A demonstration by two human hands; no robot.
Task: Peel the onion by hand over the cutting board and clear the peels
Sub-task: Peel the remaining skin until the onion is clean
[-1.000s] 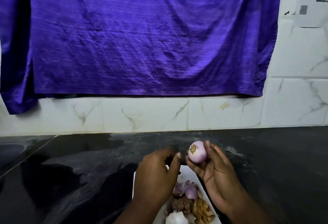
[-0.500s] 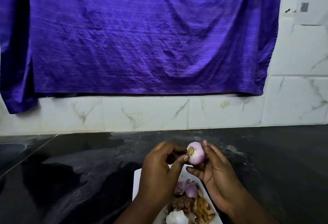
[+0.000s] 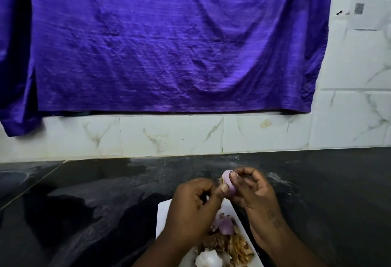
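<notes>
A person's right hand (image 3: 256,194) held a pale, nearly bare onion (image 3: 226,177) just above the far end of the white cutting board (image 3: 164,214). Its fingers (image 3: 248,172) were curled round the bulb, apparently so that scraps would fall on the board and not the dark bench (image 3: 84,192). The left hand (image 3: 194,205), fingers curled in, pinched at the root end with its thumb, seemingly after the last skin. Peels (image 3: 228,243) lay heaped on the board, uncleared.
</notes>
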